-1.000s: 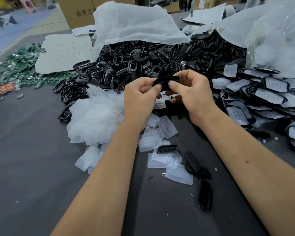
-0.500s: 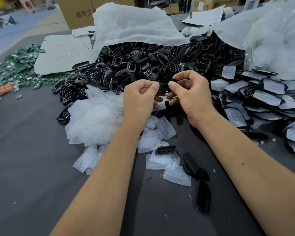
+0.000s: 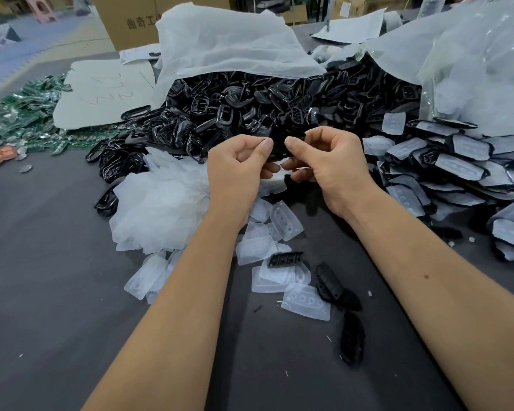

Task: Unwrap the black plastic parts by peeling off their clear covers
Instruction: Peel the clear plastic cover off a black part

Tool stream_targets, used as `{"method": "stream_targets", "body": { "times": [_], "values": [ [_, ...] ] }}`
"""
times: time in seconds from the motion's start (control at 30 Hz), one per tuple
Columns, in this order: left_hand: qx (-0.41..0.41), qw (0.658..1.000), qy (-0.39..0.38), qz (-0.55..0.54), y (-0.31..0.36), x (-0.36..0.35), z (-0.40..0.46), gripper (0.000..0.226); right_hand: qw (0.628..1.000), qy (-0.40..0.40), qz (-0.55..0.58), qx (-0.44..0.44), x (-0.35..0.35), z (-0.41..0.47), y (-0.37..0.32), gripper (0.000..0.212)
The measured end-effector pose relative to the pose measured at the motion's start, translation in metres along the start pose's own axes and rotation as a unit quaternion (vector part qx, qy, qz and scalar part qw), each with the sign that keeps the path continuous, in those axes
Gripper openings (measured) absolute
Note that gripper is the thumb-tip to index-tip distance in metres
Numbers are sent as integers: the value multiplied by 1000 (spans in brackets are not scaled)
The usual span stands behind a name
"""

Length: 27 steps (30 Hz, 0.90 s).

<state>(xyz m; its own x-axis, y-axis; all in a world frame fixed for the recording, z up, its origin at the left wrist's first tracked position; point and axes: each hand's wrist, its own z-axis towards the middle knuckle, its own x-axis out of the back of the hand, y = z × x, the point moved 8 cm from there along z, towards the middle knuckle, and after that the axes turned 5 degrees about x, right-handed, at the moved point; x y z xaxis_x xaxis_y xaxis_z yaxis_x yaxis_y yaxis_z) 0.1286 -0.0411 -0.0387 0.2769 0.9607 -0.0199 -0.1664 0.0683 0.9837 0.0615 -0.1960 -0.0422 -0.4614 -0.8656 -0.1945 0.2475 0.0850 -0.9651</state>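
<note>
Both hands meet at 12 o'clock of centre, raised off the surface [image 3: 57, 292], fingers curled. Left hand [image 3: 238, 164] and right hand [image 3: 330, 161] each pinch an end of one black part [image 3: 279, 146] between thumb and forefinger, thumbs on top, nearly touching. Part sits dark between the two thumbs; whether its clear cover is on it, or already lifting, cannot be told (too dark, mostly hidden by fingers). Two-ended hold probably steadies the part so one thumbnail can work an edge of the cover.

Covered parts [image 3: 457, 167] lie stacked at 3 o'clock, just beside the right wrist, likely the feed pile, close for a short reach. Bare black parts [image 3: 250, 114] heap at 12 o'clock, spilling from under a white bag [image 3: 226, 46], probably the finished side. Peeled clear covers [image 3: 291, 221] litter the surface right below the hands, at 6 o'clock of them, seemingly dropped where they came off. A few loose black parts [image 3: 328, 281] sit lower still, between the forearms.

White crumpled plastic [image 3: 161, 203] at 9 o'clock of the left hand, touching the covers. Green circuit boards [image 3: 33, 114] at 10 o'clock, well apart. Cardboard box [image 3: 125, 19] at 11 o'clock, far back.

Judged: mid-peel on one part, large covered pile left.
</note>
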Motion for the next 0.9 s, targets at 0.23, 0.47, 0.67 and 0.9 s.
{"method": "stream_targets", "body": {
  "times": [0.23, 0.47, 0.67, 0.9],
  "values": [
    [1, 1000, -8, -1, -1, -2, 1, 15, 997, -41, -65, 0, -4, 2, 3, 29],
    [-10, 1000, -12, 8, 2, -3, -1, 5, 993, -14, -106, 40, -2, 1, 2, 28],
    [-21, 999, -6, 34, 5, -2, -2, 8, 996, -12, -68, 59, -3, -1, -5, 6],
    [-60, 996, 21, 58, 14, 3, -4, 6, 980, -57, -161, 102, -13, -5, -14, 9]
  ]
}}
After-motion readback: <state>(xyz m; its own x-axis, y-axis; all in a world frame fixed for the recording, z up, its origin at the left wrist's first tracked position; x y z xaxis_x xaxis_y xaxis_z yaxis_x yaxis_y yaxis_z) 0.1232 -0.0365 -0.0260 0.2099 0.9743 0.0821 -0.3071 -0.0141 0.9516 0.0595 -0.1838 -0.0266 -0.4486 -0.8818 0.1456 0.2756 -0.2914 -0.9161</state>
